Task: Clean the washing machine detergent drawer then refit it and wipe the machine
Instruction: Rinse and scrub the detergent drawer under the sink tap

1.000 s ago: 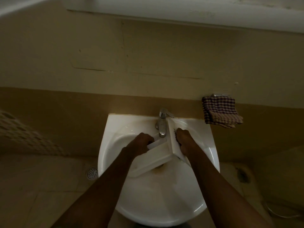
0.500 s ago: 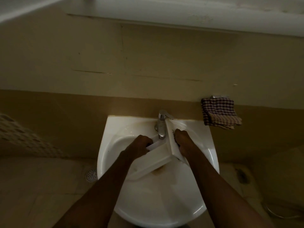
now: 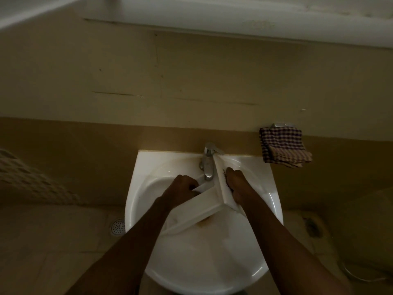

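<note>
1. I hold the drawer (image 3: pixel 195 209) in the sink (image 3: pixel 202 262), straight below the tap (image 3: pixel 208 165). Its long body slants down and to the left of the tap, and its front panel runs from just right of the tap towards me.
2. My left hand (image 3: pixel 182 188) sits just left of the tap, fingers curled tight round the far end of the drawer's body.
3. My right hand (image 3: pixel 236 184) sits just right of the tap, fingers curled over a dark, bristly scrubber (image 3: pixel 225 177) that I press against the front panel. The light is poor, so I cannot tell what kind of scrubber it is or how much of it lies in my palm.
4. I judge this to be the scrubbing step; refitting and wiping are not yet done.
5. The plastic is probably wet and slick. If my left grip slips while the right pushes, the drawer could twist and knock the tap, or drop into the basin and crack.
6. Bearing hard on the panel, away from where my left hand braces, could strain the joint between panel and body.
7. I cannot tell whether water is running. If it is, the tilted panel may throw it over the rim onto the floor.
8. A checked cloth (image 3: pixel 285 147) hangs on the wall well to the right of the tap. It looks handy for wiping, but soapy splashes could foul it.
</note>
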